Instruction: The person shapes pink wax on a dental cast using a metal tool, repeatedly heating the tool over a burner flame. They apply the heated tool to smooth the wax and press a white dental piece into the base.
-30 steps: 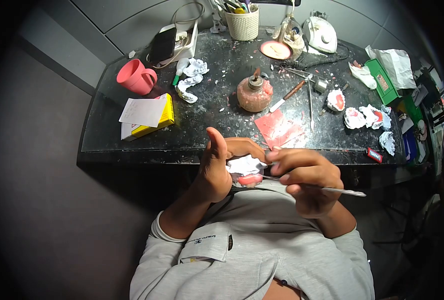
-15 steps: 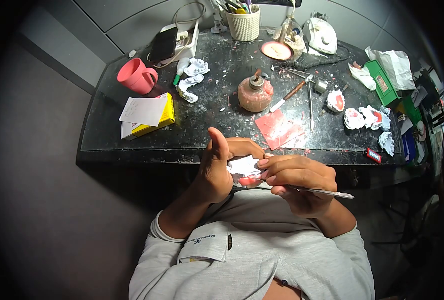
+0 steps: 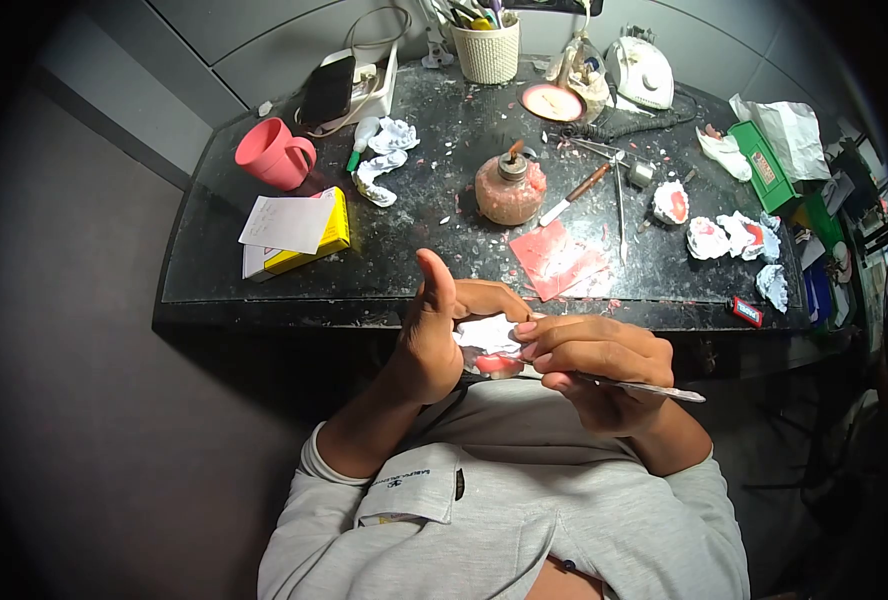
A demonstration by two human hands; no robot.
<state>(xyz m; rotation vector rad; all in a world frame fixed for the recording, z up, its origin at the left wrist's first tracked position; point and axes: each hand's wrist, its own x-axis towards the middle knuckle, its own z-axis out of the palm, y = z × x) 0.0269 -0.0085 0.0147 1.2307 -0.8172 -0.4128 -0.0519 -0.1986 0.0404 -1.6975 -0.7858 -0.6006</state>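
In front of my chest, my left hand [image 3: 432,345] is wrapped round a white plaster dental cast [image 3: 487,334], its thumb pointing up. Pink wax [image 3: 497,364] runs along the cast's near edge, with pale teeth below it. My right hand [image 3: 604,355] pinches a slim metal wax carver [image 3: 669,390], whose handle sticks out to the right beneath the fingers. The carver's working tip is at the wax, mostly hidden by my right fingertips, which meet the cast's right side.
On the dark bench [image 3: 404,270] stand a spirit burner [image 3: 511,192], a pink wax sheet [image 3: 556,262], a wax knife [image 3: 576,194], a pink mug [image 3: 275,155] and a yellow box [image 3: 334,225]. Several plaster casts [image 3: 707,238] lie at the right, near a red lighter [image 3: 745,311].
Both hands stay nearly in place. The cast has tilted slightly, so more of the pink wax and teeth shows. The carver's handle end has shifted a little.
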